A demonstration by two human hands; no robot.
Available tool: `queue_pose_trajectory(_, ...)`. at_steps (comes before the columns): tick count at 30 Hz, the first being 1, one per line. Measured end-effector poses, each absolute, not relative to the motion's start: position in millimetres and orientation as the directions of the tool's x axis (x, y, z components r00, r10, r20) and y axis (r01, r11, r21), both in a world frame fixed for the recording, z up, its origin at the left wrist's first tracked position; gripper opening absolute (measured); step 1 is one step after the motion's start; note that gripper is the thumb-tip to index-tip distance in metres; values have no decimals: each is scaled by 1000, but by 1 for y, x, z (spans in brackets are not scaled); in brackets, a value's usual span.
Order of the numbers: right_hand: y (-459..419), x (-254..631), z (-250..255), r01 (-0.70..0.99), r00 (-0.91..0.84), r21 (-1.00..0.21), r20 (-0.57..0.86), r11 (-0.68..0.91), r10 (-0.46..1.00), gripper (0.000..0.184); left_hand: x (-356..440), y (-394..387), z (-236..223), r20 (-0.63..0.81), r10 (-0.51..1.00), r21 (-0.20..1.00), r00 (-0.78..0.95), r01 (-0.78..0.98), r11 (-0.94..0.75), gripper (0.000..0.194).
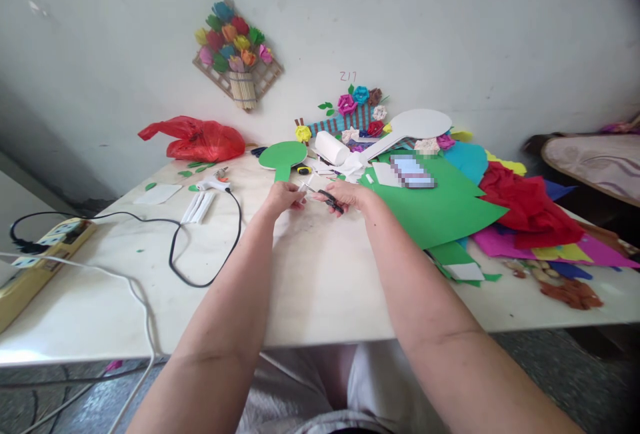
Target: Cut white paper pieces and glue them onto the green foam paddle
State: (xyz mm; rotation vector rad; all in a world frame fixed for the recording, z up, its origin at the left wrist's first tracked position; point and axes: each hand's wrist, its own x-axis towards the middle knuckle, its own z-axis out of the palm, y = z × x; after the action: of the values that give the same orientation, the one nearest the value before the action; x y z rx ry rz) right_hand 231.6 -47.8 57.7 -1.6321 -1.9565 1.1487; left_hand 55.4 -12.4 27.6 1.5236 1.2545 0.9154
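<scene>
Currently, both hands work close together over the pale table (325,287), near its middle. Left hand (286,198): fingers curled and pinched on a thin pale piece (305,188) at the scissor tips. A green paddle-shaped cutout (283,153) sits just beyond, its stem meeting the knuckles; cannot tell whether the stem is gripped too. Right hand (347,193): fingers wrapped around the black handles of the scissors (332,201), blades pointing left, toward the left fingertips. Blade opening too small to read.

Left side of table: a white glue gun (213,183) lies beside white sticks (199,208); its black cord (173,261) loops across the surface toward the yellow power strip (23,284) at the left edge. Behind these, a red plastic bag (205,141) near the wall (310,14).

Beyond the hands: a white roll (332,148) on its side, with paper flowers about it. To its right, a white paddle-shaped piece (420,122) lies tilted over the pile. Large green sheet (425,214) right of the right hand, a phone (413,172) resting on it, its screen blurred. Farther right, crumpled red material (520,204) over magenta sheets (500,245). A bouquet ornament (235,44) in many colors hangs on the wall.
</scene>
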Motion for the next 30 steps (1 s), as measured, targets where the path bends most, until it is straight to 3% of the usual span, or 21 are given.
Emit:
queue_pose_trajectory(15,-42,236,50,593,-301,-804,-172,43,938,50,54,-13,27,-21,967,964,254,262,-48,15)
queue_pose_trajectory(30,-39,232,48,497,-204,-868,-120,-2,972,36,51,-14,26,-57,972,991,229,132,27,17)
